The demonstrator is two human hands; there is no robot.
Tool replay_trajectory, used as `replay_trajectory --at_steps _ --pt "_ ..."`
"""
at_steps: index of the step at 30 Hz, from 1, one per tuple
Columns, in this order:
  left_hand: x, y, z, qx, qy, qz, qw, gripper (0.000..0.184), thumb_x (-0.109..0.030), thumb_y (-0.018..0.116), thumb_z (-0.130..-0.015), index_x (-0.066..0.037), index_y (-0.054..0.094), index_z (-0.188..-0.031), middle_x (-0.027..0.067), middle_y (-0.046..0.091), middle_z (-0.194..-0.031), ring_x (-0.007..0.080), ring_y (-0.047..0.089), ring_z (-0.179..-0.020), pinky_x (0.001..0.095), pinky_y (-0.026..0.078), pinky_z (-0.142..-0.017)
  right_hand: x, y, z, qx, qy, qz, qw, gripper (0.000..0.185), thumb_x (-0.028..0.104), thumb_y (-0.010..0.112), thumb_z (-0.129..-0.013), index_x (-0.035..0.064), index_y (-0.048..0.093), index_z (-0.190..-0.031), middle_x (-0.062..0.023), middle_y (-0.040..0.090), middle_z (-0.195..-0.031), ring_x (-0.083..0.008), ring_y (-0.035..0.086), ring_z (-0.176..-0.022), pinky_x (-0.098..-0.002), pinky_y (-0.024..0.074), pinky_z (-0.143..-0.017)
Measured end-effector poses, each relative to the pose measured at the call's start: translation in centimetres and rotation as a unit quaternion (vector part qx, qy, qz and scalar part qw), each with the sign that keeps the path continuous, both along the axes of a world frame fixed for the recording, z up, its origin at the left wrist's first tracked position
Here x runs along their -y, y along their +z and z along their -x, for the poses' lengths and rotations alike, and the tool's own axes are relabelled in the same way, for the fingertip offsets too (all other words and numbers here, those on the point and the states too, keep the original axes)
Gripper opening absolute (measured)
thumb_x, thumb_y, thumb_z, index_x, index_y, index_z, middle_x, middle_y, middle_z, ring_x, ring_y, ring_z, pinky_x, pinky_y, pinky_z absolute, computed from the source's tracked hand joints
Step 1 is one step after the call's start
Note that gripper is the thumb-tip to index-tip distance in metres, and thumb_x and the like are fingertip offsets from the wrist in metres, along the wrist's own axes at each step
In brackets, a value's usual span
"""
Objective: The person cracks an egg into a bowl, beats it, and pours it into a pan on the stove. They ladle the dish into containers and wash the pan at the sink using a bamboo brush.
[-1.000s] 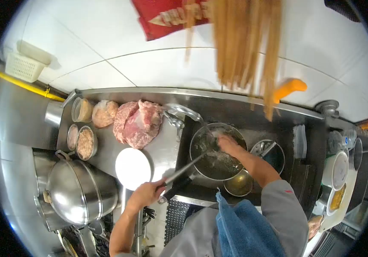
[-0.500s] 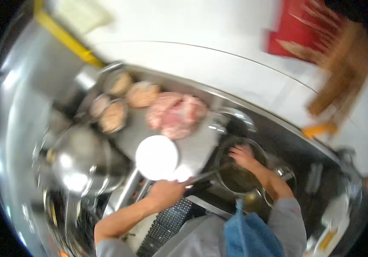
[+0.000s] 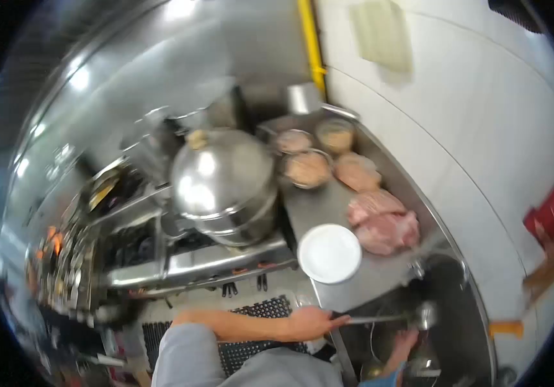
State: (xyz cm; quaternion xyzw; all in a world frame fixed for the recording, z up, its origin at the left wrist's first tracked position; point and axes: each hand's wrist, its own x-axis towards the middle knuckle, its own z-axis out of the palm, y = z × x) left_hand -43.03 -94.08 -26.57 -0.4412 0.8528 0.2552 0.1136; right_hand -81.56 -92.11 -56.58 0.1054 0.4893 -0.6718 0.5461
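My left hand (image 3: 311,322) is closed around the handle of a long metal ladle (image 3: 377,318). The ladle reaches right over the dark sink, its round bowl shining at the far end. Just below that bowl is my right hand (image 3: 406,342), blurred, with fingers that look stretched out and nothing visible in them. Metal pots in the sink (image 3: 454,309) are partly hidden by my right arm. On the steel counter (image 3: 348,293) above my left hand stands a white round container (image 3: 329,253). Large pieces of raw meat (image 3: 386,222) lie beyond it.
Bowls of pale minced-looking food (image 3: 308,169) stand at the counter's back. A big lidded steel pot (image 3: 225,180) sits on the stove (image 3: 193,261) at left. Black perforated matting (image 3: 257,351) covers part of the floor. White wall (image 3: 476,129) bounds the right side.
The view has turned left, bringing the stove and big pot into fuller sight. The ladle's bowl now shows above the sink. My right hand, earlier over a pot in the sink, is now beside the ladle bowl.
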Motion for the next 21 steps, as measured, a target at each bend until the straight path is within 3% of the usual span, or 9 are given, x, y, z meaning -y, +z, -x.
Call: replay_trajectory --at_steps 3,4,6,9,10,12,13,16,21 --pt "-0.9 1.3 0.9 0.027 -0.01 -0.015 0.999 0.056 -0.019 0.049 -0.091 -0.024 0.035 -0.145 0.0168 0.062 -0.083 0.0352 0.064 -0.064 0.0456 0.051 -0.051 0.3 2.2 -1.7 -0.05 -0.017 -0.081 0.995 0.027 0.016 0.069 -0.084 0.0093 0.062 -0.109 -0.0051 0.065 -0.091 -0.0155 0.058 -0.064 -0.0261 0.0446 -0.047" --pt "-1.4 0.3 -0.2 0.009 -0.048 0.017 0.999 0.063 -0.014 0.05 -0.088 -0.026 0.031 -0.147 0.0152 0.062 -0.081 0.0345 0.064 -0.062 0.0446 0.05 -0.048 0.2 5.0 -1.3 -0.179 -0.006 -0.174 0.968 0.054 0.02 0.075 -0.081 -0.0016 0.054 -0.126 -0.0114 0.061 -0.104 -0.0172 0.056 -0.088 -0.0335 0.0479 -0.071" --pt "-2.0 1.0 -0.5 0.046 -0.094 0.069 0.992 0.057 -0.019 0.055 -0.088 -0.022 0.041 -0.143 0.012 0.06 -0.07 0.0328 0.061 -0.055 0.0453 0.049 -0.047 -0.8 2.7 1.8 -0.652 0.046 -0.25 0.715 0.06 0.014 0.082 -0.071 -0.0033 0.057 -0.122 -0.0203 0.056 -0.121 -0.0308 0.054 -0.11 -0.0442 0.0478 -0.086" --pt "-2.0 0.8 0.3 0.009 -0.097 0.064 0.993 0.049 -0.025 0.058 -0.089 -0.019 0.049 -0.137 0.0123 0.059 -0.069 0.0329 0.06 -0.054 0.0465 0.049 -0.05 2.0 9.6 -1.1 -0.7 0.041 -0.163 0.694 0.037 0.0 0.068 -0.075 0.0028 0.053 -0.108 -0.0169 0.051 -0.108 -0.0377 0.053 -0.105 -0.0447 0.0478 -0.085" --pt "-1.9 1.0 0.6 -0.002 -0.099 0.068 0.993 0.045 -0.028 0.058 -0.091 -0.019 0.051 -0.135 0.013 0.06 -0.07 0.0342 0.06 -0.055 0.047 0.049 -0.052 2.9 6.6 -1.3 -0.803 0.05 -0.151 0.575 0.032 -0.001 0.064 -0.077 0.0037 0.053 -0.107 -0.0156 0.051 -0.106 -0.0367 0.053 -0.101 -0.0442 0.0486 -0.08" --pt "-1.4 0.8 0.7 -0.023 -0.08 0.065 0.994 0.046 -0.028 0.058 -0.091 -0.019 0.051 -0.135 0.0135 0.061 -0.071 0.0349 0.06 -0.055 0.0467 0.049 -0.053 3.4 6.7 -2.3 -0.621 0.155 -0.066 0.766 0.031 0.002 0.063 -0.078 0.0074 0.059 -0.108 -0.0119 0.054 -0.113 -0.0306 0.05 -0.106 -0.0425 0.043 -0.087" --pt "-1.0 0.8 0.5 -0.031 -0.067 0.065 0.995 0.046 -0.028 0.058 -0.091 -0.019 0.05 -0.135 0.0138 0.061 -0.071 0.0353 0.06 -0.056 0.0466 0.049 -0.053 2.6 9.7 -3.0 -0.797 0.27 -0.137 0.523 0.03 0.005 0.063 -0.079 0.0093 0.062 -0.109 -0.0097 0.054 -0.115 -0.0284 0.048 -0.107 -0.0417 0.0403 -0.09" --pt "-0.2 0.8 -0.6 -0.018 -0.058 0.043 0.997 0.044 -0.028 0.06 -0.09 -0.018 0.054 -0.133 0.0158 0.062 -0.072 0.0359 0.061 -0.058 0.0481 0.048 -0.054 0.9 9.4 -1.0 -0.778 0.495 -0.182 0.342 0.033 0.009 0.064 -0.079 0.0119 0.064 -0.112 -0.0074 0.055 -0.117 -0.0252 0.046 -0.113 -0.0396 0.0355 -0.095" --pt "-0.2 0.6 0.7 -0.031 -0.032 0.021 0.999 0.041 -0.025 0.062 -0.088 -0.016 0.058 -0.128 0.0177 0.064 -0.071 0.0381 0.063 -0.064 0.0485 0.05 -0.06 2.0 9.6 -2.8 -0.713 0.406 -0.069 0.568 0.037 0.01 0.06 -0.084 0.0064 0.057 -0.12 -0.0129 0.052 -0.124 -0.0331 0.047 -0.116 -0.0448 0.0379 -0.098"
